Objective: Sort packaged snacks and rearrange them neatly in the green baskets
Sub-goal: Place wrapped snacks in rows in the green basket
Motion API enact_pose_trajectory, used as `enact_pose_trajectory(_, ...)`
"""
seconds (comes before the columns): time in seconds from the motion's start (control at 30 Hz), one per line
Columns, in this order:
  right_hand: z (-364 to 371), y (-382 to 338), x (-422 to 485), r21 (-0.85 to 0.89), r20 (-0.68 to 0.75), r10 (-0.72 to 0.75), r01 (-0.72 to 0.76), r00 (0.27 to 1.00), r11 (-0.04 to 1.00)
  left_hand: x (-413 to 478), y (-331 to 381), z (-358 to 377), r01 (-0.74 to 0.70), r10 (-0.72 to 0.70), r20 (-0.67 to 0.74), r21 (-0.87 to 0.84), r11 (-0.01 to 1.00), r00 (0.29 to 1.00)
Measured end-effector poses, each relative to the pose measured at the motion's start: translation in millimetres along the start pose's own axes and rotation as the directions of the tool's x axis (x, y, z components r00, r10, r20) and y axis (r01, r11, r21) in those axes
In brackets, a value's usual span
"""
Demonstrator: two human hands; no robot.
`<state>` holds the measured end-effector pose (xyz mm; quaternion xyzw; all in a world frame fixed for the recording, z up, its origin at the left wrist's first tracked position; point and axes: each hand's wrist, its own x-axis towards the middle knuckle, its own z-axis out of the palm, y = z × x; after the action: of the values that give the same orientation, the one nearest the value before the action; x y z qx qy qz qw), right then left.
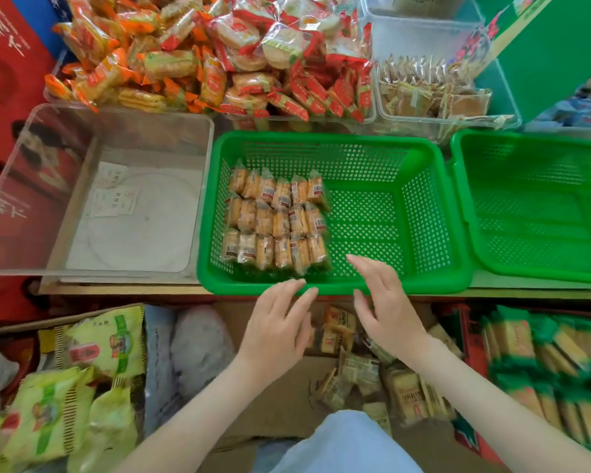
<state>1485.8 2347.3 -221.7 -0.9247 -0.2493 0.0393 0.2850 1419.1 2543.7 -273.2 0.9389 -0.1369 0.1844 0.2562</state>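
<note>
Hands: the left hand (280,322) and right hand (386,302) hover apart with fingers straight and relaxed, gripping nothing. They are at the near rim of the green basket (440,281), and the right fingertips reach just over it.
Loose packets: below that near rim, under the hands, the loose packets (403,394) lie jumbled in a cardboard box (287,404).
Handling: they are probably very light, with slick, crinkly film over brittle crackers that would crack if squeezed.
Where to hold: likely best across the flat broad sides, several at once and gently, not by the sealed ends.
Sorted packets: the sorted packets (275,221) fill the basket's left half, standing on edge and touching, in three rows.
Look: clear film, golden-orange crackers, and a small barcode label on most.
Room left: the basket's right half shows bare mesh.
Beyond: a second green basket (533,206) sits just right of the first and a clear bin (116,199) just left. Behind them are heaped orange packets (133,63) and red packets (287,63).
</note>
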Motion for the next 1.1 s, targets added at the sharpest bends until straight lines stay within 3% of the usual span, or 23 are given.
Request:
enact_pose_trajectory(0.1, 13, 26, -65, -0.142, 0.054, -0.033, 0.040, 0.998, 0.989, -42, 29, 30, -0.099, 0.109, 0.198, -0.060, 0.993, 0.974)
enact_pose_trajectory(0.2, 33, 60, -127, -0.285, 0.247, 0.146, -0.072, 0.958, 0.956, -69, 52, 57, -0.156, 0.179, 0.414, -0.089, 0.984, 0.892)
enact_pose_trajectory(0.33, 47, 93, -186, -0.441, 0.348, 0.389, -0.218, 0.853, 0.871, -78, 72, 93, -0.115, 0.082, 0.690, 0.001, 0.993, 0.720)
enact_pose_trajectory(0.43, 57, 99, -211, -0.559, 0.386, 0.446, -0.180, 0.808, 0.810, -79, 82, 118, -0.212, 0.004, 0.834, 0.136, 0.968, 0.551)
enact_pose_trajectory(0.5, 65, 100, -218, -0.594, 0.382, 0.435, -0.144, 0.815, 0.792, -77, 87, 131, -0.280, -0.028, 0.865, 0.192, 0.941, 0.502)
enact_pose_trajectory(0.6, 76, 100, -215, -0.597, 0.319, 0.380, -0.127, 0.868, 0.792, -80, 88, 143, -0.286, -0.047, 0.861, 0.220, 0.933, 0.507)
enact_pose_trajectory(0.7, 76, 101, -211, -0.574, 0.224, 0.415, -0.225, 0.882, 0.788, -82, 88, 143, -0.240, -0.062, 0.825, 0.234, 0.942, 0.561)
enact_pose_trajectory(0.83, 65, 114, -213, -0.499, 0.108, 0.597, -0.476, 0.795, 0.724, -83, 92, 128, -0.092, -0.138, 0.814, 0.228, 0.969, 0.564)
enact_pose_trajectory(0.93, 63, 123, -217, -0.404, 0.263, 0.626, -0.506, 0.734, 0.762, -85, 93, 113, 0.070, -0.186, 0.783, 0.180, 0.981, 0.593)
enact_pose_trajectory(1.1, 55, 124, -217, -0.358, 0.335, 0.523, -0.407, 0.784, 0.840, -86, 100, 95, 0.238, -0.213, 0.706, 0.065, 0.969, 0.676)
